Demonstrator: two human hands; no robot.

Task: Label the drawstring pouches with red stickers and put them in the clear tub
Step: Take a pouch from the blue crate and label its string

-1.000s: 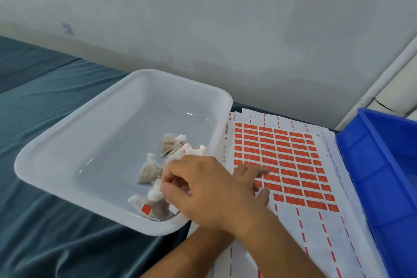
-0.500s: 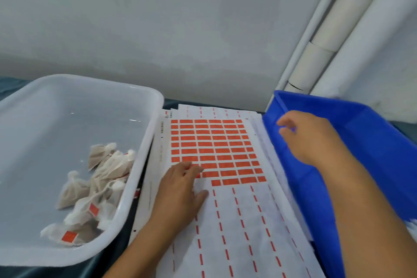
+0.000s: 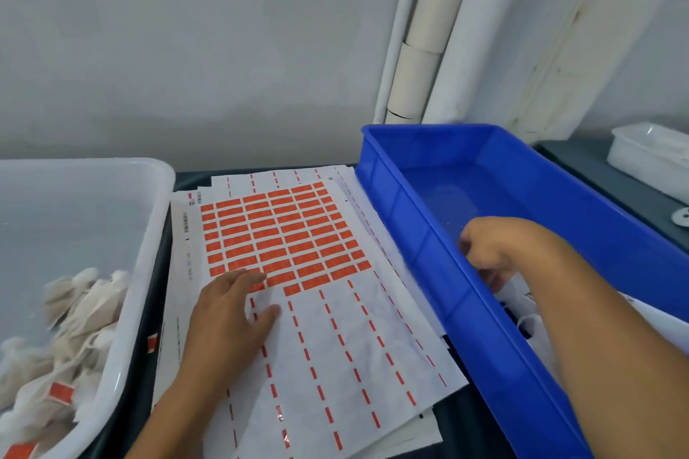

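The clear tub stands at the left and holds several white drawstring pouches, some with a red sticker showing. Sheets of red stickers lie in the middle, their lower half peeled bare. My left hand rests flat on the sheet, fingertips at the lowest row of stickers. My right hand reaches down into the blue bin with its fingers curled. Its fingertips are hidden, so I cannot tell whether it holds anything. More white pouches show in the bin just beside my forearm.
The table has a dark cover. A small white container sits at the far right behind the blue bin. White pipes run up the wall behind. The blue bin's left wall overlaps the edge of the sticker sheets.
My right hand left the clear tub, crossed over the sticker sheets and dropped into the blue bin. The view swung right. My left hand stayed on the sheet.
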